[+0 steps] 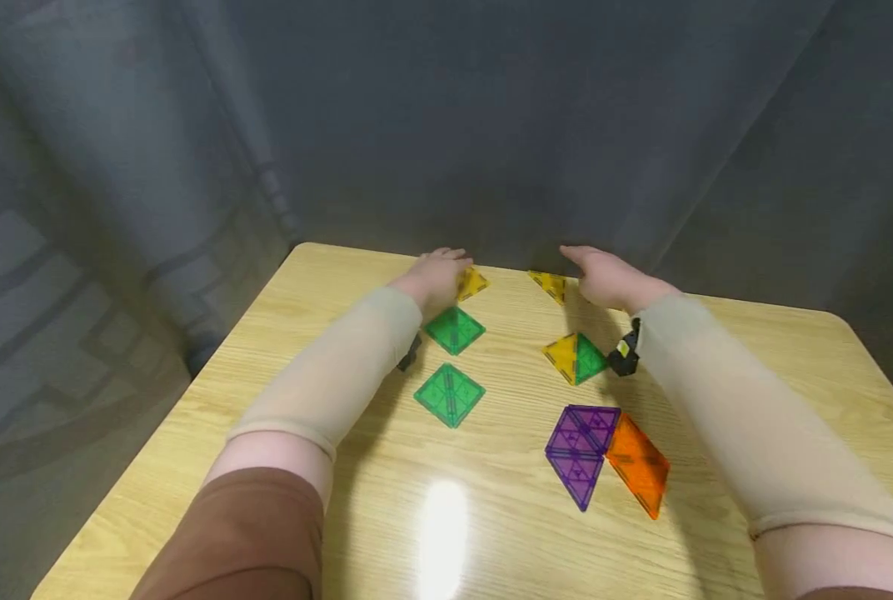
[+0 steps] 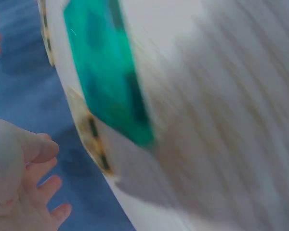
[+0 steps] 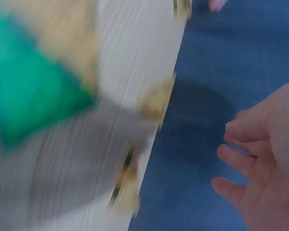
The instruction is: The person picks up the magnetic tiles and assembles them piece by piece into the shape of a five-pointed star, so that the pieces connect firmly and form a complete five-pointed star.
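Purple see-through tiles lie together on the wood-grained tabletop, well to the near side of the right grip, with an orange piece just beside them. Farther out, a green diamond lies short of the left grip, and a second green diamond sits closer to it. A yellow-and-green diamond is a little short of the right grip, to its left.

At the far edge, one yellow tile rests just right of the left grip and another yellow tile just left of the right grip; the right wrist view shows a third yellow tile, closest to that grip. On both sides thumb and fingers are apart, loosely bent, holding nothing. Behind hangs a dark grey cloth.

The step in hand looks like reaching around the far yellow tiles. The next move probably calls for fingertips laid behind them, drawing gently inward so none tips off.
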`<state>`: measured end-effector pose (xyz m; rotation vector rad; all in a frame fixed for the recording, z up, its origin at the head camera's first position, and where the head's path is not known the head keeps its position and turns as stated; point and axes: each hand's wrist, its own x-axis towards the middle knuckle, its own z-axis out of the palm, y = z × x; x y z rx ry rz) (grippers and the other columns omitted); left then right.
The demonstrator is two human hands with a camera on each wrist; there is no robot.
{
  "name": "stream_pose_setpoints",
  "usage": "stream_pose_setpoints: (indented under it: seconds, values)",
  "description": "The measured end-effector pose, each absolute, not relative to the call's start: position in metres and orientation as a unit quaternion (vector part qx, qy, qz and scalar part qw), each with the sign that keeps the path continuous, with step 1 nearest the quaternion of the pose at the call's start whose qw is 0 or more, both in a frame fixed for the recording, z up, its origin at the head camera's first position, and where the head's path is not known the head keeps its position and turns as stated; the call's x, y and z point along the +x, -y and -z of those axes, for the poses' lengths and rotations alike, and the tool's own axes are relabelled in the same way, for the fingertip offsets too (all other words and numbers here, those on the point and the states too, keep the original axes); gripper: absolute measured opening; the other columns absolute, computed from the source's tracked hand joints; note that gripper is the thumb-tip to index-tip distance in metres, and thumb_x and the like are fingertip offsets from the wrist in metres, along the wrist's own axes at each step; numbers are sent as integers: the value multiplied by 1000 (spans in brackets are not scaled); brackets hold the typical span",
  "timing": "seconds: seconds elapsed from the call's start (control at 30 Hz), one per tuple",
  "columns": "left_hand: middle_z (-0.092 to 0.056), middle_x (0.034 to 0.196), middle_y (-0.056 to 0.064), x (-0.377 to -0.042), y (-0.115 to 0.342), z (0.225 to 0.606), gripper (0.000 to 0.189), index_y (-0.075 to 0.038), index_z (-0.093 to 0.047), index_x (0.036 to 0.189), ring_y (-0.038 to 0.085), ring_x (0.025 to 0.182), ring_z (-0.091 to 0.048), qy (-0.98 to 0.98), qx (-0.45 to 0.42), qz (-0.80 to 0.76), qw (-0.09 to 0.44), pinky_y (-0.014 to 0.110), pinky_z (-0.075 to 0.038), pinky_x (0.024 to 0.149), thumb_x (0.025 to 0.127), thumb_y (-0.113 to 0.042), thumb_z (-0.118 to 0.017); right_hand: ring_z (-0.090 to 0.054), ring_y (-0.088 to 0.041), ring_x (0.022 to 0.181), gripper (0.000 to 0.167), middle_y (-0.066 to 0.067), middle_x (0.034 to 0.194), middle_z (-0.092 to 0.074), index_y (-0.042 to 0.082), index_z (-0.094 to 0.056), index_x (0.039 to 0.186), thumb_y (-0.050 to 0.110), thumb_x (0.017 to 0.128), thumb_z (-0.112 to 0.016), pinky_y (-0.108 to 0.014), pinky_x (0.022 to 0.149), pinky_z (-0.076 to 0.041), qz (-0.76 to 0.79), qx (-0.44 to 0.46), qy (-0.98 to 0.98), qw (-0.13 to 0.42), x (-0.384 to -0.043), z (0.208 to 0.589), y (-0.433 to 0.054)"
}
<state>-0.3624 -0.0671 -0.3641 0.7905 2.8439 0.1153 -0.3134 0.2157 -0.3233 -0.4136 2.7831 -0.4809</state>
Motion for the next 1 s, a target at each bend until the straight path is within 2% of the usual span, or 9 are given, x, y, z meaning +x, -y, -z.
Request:
stream_pose_setpoints:
  seconds: [0.07,0.13,0.2,0.3,0.47,0.63,0.77,0.9,1.0]
  values:
    - [-22,162,6,-363,58,362,59,-15,-32,156,32,147,-17,-954,282,-47,86,50,-13,119,99,-7,-43,-17,-46,143,66,-28,158,-15,-1,-17,156,-13,92,-30,-57,105,-34,173,-126,-966,148,-308,324,-237]
    - [-25,161,7,-363,45,361,51,-15,-34,155,33,146,-20,-950,297,-45,84,51,-15,119,104,-14,-39,-20,-48,141,67,-31,156,-19,-2,-20,155,-14,90,-30,-56,97,-38,169,-111,-968,148,-306,328,-254]
    - [-26,161,5,-361,31,362,47,-16,-35,155,32,146,-21,-948,305,-33,85,51,-16,119,108,-20,-33,-24,-50,139,65,-33,153,-23,-4,-23,154,-13,90,-33,-56,95,-40,160,-102,-971,148,-303,335,-266]
    - [-24,162,2,-358,7,365,47,-18,-33,155,30,148,-17,-945,313,-18,97,48,-14,120,108,-20,-29,-26,-53,136,56,-36,149,-28,-8,-28,150,-8,95,-36,-61,108,-31,127,-110,-976,137,-302,348,-278]
    - [-16,164,-1,-353,-23,375,54,-21,-22,159,24,149,-12,-937,325,21,124,44,-13,120,106,-11,-29,-26,-52,137,53,-35,149,-30,-9,-30,149,-8,97,-37,-61,112,-22,118,-118,-977,134,-303,367,-272]
    - [-12,165,-2,-353,-30,380,53,-22,-17,160,22,150,-8,-941,304,64,135,45,-9,121,108,-15,-30,-28,-48,138,49,-30,150,-34,-4,-34,150,-3,101,-36,-58,114,-22,117,-119,-976,141,-305,372,-251]
    - [-22,162,4,-357,-25,381,48,-16,-33,155,24,148,-15,-947,287,88,118,43,-11,120,107,-17,-33,-32,-48,136,46,-29,147,-38,-5,-39,147,-1,102,-36,-57,114,-23,115,-121,-976,138,-303,372,-243]
    - [-43,148,8,-362,-18,381,41,-13,-57,139,27,138,-35,-945,310,82,65,43,-24,117,101,-12,-42,-37,-47,133,44,-30,143,-44,-7,-43,143,-3,100,-39,-58,112,-27,123,-122,-976,129,-301,373,-241]
    - [-48,144,5,-364,-13,380,43,-19,-57,139,26,133,-43,-940,327,79,50,42,-30,114,100,-9,-43,-38,-47,132,43,-30,142,-45,-9,-45,142,-4,99,-40,-57,112,-28,123,-130,-977,119,-300,375,-242]
